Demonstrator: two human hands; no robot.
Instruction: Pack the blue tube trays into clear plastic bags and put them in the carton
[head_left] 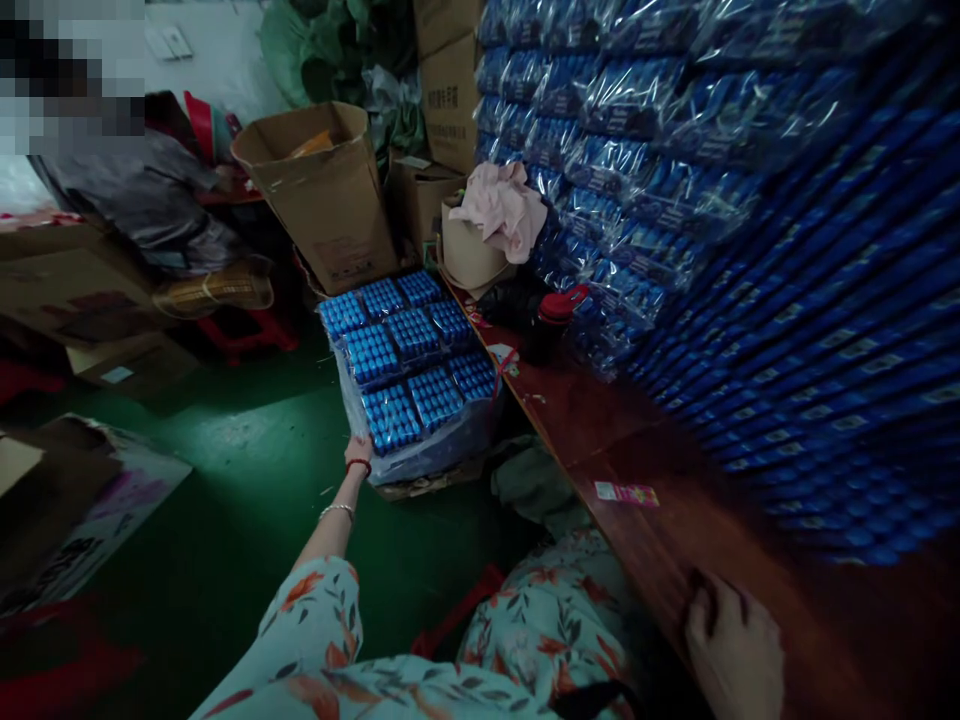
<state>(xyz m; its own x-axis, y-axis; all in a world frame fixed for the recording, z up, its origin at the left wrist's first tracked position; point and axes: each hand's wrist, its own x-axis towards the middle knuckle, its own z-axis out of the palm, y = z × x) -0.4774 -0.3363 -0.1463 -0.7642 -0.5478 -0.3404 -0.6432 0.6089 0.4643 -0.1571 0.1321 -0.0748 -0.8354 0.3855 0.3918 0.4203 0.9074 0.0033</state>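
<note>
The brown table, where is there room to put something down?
The brown table is bare between the pink sticker and the right hand. It is crowded along the wall of blue packs and around the red-capped bottle.

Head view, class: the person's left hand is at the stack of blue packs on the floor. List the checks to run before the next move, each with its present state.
1. Left hand touches the near edge of the wrapped stack of blue packs: ok.
2. Left hand's grip on the wrap: cannot tell, fingers hidden.
3. Right hand rests flat on the wooden bench, holding nothing: ok.
4. Stack sits level on the green floor: ok.
5. Red-capped bottle stands upright on the bench: ok.
</note>
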